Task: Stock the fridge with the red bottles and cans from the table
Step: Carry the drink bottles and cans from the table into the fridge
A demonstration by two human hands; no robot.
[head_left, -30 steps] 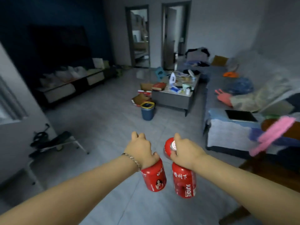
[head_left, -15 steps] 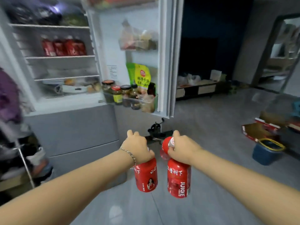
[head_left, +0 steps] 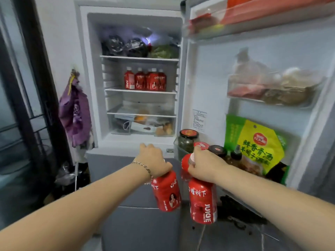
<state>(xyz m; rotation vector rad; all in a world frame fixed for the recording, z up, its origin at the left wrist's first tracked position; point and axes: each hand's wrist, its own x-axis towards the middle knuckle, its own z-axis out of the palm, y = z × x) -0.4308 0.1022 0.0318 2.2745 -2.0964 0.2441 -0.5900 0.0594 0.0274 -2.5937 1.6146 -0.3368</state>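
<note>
My left hand (head_left: 154,160) grips the top of a red juice bottle (head_left: 167,192) that hangs below it. My right hand (head_left: 204,165) holds two red juice bottles by their tops: one (head_left: 203,203) hangs in full view, the second is mostly hidden behind the hand, with only its red cap (head_left: 185,163) showing. Both hands are in front of the open fridge (head_left: 126,33), below its lit compartment. Several red juice bottles (head_left: 145,80) stand in a row on the fridge's middle shelf (head_left: 141,91).
The fridge door (head_left: 213,87) stands open on the right, its racks holding jars (head_left: 187,142), a yellow-green packet (head_left: 257,147) and bagged food (head_left: 272,87). Bags fill the top shelf. A purple bag (head_left: 75,113) hangs left of the fridge. The grey lower drawers (head_left: 137,223) are closed.
The view has swung left from the living room to face the open fridge and come nearer to it. Both hands still hold the same bottles in front of me.
</note>
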